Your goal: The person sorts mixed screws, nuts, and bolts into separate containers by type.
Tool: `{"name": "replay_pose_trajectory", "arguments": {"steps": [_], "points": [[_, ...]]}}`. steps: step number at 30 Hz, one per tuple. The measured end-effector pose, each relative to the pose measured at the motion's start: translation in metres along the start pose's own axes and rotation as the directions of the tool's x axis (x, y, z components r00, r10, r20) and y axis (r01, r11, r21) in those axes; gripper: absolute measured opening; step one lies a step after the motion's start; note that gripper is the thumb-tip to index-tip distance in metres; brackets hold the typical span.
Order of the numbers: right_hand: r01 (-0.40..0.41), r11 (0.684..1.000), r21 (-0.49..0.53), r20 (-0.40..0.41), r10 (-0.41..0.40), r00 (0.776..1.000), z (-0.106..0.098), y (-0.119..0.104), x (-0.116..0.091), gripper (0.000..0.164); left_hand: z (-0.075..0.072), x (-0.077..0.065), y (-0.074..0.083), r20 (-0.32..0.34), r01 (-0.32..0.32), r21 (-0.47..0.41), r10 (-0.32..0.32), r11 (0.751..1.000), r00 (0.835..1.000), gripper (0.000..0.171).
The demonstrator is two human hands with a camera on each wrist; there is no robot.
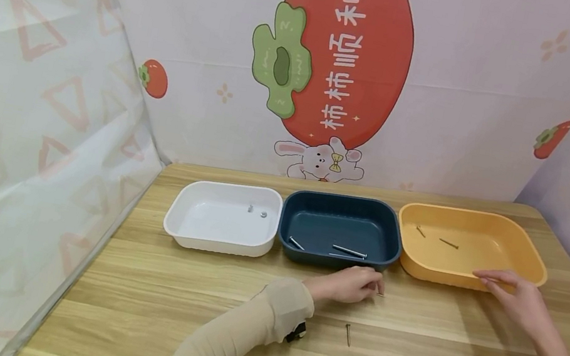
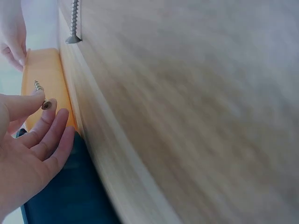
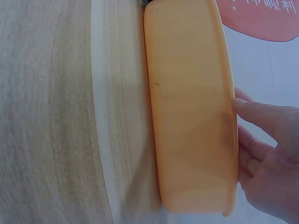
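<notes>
In the head view my left hand (image 1: 349,283) is just in front of the dark blue tray (image 1: 341,229). Thumb and index finger pinch a small screw (image 2: 46,105), its head towards the camera in the left wrist view; the other fingers are loosely spread. Another screw (image 1: 348,335) lies on the table nearer to me. My right hand (image 1: 517,302) holds the front rim of the yellow tray (image 3: 191,116), thumb on the outer side and fingers behind the wall. Inside that tray lie a screw (image 1: 448,243) and a shorter screw (image 1: 421,231).
The white tray (image 1: 216,245) stands left of the dark blue one, with two small metal pieces (image 1: 264,215) inside. Several long metal fasteners (image 1: 349,251) lie in the dark blue tray. All three trays form a row along the back of the wooden table (image 1: 151,320), before a printed cloth (image 1: 204,119).
</notes>
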State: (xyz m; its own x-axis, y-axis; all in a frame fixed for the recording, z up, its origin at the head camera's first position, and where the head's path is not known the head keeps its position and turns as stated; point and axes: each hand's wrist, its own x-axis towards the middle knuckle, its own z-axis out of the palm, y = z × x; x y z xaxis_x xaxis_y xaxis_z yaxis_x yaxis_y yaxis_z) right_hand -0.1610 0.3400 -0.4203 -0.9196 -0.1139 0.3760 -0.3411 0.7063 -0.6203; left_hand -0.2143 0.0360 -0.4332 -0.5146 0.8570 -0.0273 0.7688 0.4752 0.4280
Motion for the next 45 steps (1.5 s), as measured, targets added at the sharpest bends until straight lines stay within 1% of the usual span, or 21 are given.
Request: {"name": "replay_pose_trajectory", "arguments": {"steps": [6,11,15,19,25,30,35,41,45], "points": [[-0.011,1.000,-0.005,0.003,0.011,1.000,0.000,0.000,0.000,0.016,0.001,0.002,0.004,-0.036,-0.015,-0.013,0.015,1.000,0.999,0.014],[-0.014,1.000,0.000,0.007,0.014,1.000,0.000,0.000,0.000,0.016,-0.001,0.003,0.010,-0.070,0.002,-0.027,-0.004,1.000,0.998,0.013],[-0.016,1.000,0.006,0.008,0.016,1.000,0.000,0.000,-0.001,0.016,-0.002,0.004,0.016,-0.080,0.005,-0.051,-0.009,0.999,0.997,0.013],[-0.016,1.000,0.009,0.008,0.016,1.000,0.000,-0.001,-0.001,0.016,-0.003,0.006,0.023,-0.085,-0.007,-0.070,0.001,0.998,0.996,0.014],[-0.022,1.000,0.001,0.007,0.022,1.000,0.000,-0.002,-0.001,0.016,-0.003,0.010,0.030,-0.115,-0.029,-0.053,0.023,0.998,0.993,0.015],[-0.029,1.000,0.000,0.009,0.029,1.000,-0.001,-0.002,-0.001,0.017,-0.003,0.013,0.033,-0.149,-0.015,-0.072,0.004,0.997,0.989,0.015],[-0.019,1.000,0.003,0.003,0.019,1.000,0.000,-0.001,-0.001,0.016,-0.004,0.016,0.037,-0.204,-0.009,-0.087,-0.009,0.996,0.979,0.015],[-0.018,1.000,-0.002,0.004,0.018,1.000,-0.001,-0.001,-0.001,0.016,-0.004,0.022,0.040,-0.290,-0.024,-0.099,-0.006,0.995,0.957,0.014],[-0.020,1.000,-0.002,0.009,0.020,1.000,-0.001,0.000,-0.001,0.016,-0.004,0.025,0.042,-0.331,-0.018,-0.132,-0.027,0.991,0.943,0.014]]}}
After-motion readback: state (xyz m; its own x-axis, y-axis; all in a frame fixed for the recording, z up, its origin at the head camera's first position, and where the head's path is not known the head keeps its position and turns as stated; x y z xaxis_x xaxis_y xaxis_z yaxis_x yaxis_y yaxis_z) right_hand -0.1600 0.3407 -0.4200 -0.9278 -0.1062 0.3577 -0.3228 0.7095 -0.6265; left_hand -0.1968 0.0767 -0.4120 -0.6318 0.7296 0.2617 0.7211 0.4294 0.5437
